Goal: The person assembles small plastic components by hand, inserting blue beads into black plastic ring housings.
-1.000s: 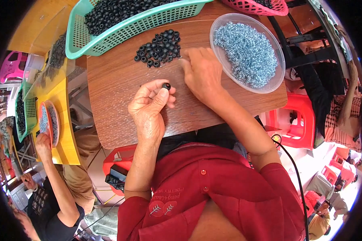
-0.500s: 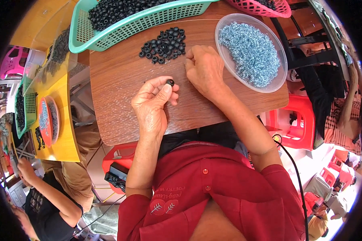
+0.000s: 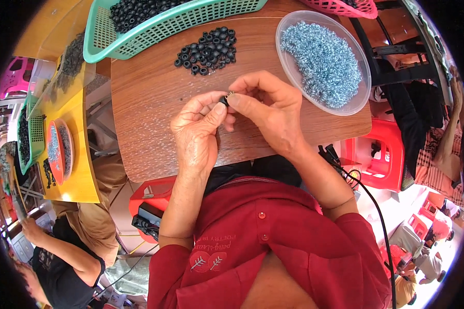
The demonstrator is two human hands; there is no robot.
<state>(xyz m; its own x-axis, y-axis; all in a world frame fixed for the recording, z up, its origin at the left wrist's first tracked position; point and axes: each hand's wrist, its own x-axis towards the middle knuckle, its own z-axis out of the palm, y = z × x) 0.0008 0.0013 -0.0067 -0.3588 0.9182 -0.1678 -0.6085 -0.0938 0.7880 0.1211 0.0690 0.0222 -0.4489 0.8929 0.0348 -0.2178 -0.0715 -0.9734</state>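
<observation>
My left hand (image 3: 198,123) is closed above the table's middle, pinching a small round hollow black part (image 3: 224,100) between thumb and forefinger. My right hand (image 3: 273,110) meets it from the right, its thumb and forefinger pressed together on a tiny shiny piece (image 3: 231,93) at the black part's top. Whether that piece touches or sits inside the black part I cannot tell. Beyond my hands lies a loose pile of like black parts (image 3: 207,51). To the right stands a clear round tub (image 3: 367,77) full of tiny shiny bluish pieces (image 3: 322,64), spring-like in look.
A green plastic basket (image 3: 175,28) of black parts stands at the table's far left, a pink basket (image 3: 340,7) at the far right. The wooden table (image 3: 139,129) ends before my body. Red stools (image 3: 381,159) flank me. Another person's arm (image 3: 62,247) shows left, beside a yellow table (image 3: 82,175).
My right hand has drawn back from beside the black pile to my left hand, bringing a tiny shiny piece to the black part. My left hand keeps its hold, nearly in place.
</observation>
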